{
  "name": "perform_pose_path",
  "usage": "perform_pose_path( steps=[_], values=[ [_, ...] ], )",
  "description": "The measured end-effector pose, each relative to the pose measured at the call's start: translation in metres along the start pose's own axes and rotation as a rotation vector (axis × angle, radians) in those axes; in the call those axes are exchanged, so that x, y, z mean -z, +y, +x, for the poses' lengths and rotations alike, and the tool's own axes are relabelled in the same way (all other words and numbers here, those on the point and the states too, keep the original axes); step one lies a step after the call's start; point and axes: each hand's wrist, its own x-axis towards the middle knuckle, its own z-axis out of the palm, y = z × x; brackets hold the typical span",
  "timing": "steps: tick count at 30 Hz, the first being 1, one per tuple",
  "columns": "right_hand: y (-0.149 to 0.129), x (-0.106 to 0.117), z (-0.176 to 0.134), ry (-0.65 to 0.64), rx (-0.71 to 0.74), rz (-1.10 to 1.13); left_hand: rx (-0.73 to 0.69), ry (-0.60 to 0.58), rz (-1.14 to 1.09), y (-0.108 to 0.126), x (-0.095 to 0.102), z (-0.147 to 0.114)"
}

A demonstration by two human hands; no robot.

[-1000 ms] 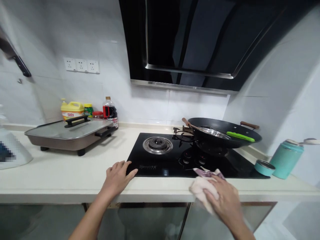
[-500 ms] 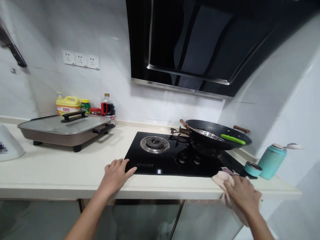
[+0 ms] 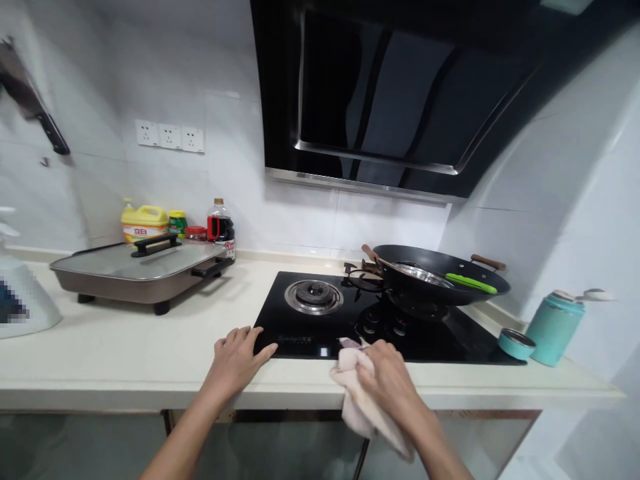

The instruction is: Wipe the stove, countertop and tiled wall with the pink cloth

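Observation:
My right hand grips a pale pink cloth, pressed at the front edge of the black glass gas stove. Part of the cloth hangs down over the counter's edge. At the stove's front left corner, my left hand rests with fingers spread and holds nothing. Behind it is the bare left burner. A black wok with wooden handles stands on the right burner, holding a metal utensil and a bright green-handled tool.
A lidded electric pan stands on the left counter, with a white spray bottle beside it. Yellow detergent and a dark sauce bottle line the wall. At right are a teal flask and its cup. The range hood hangs overhead.
My right hand has moved left with the cloth along the stove's front edge, from near the teal cup to the middle. My left hand stays at the front left corner. The view has shifted slightly.

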Motion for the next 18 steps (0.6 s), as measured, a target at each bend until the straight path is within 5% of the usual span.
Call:
perform_pose_path(
  steps=[5, 12, 18],
  values=[
    [0.069, 0.017, 0.019, 0.236, -0.052, -0.128, 0.020, -0.013, -0.026, 0.004, 0.003, -0.001],
    [0.099, -0.001, 0.009, -0.080, 0.010, -0.161, 0.033, -0.048, -0.018, 0.012, 0.015, -0.006],
    [0.156, 0.013, 0.000, -0.067, -0.142, -0.237, 0.032, -0.062, 0.004, 0.014, 0.016, -0.007]
  ],
)
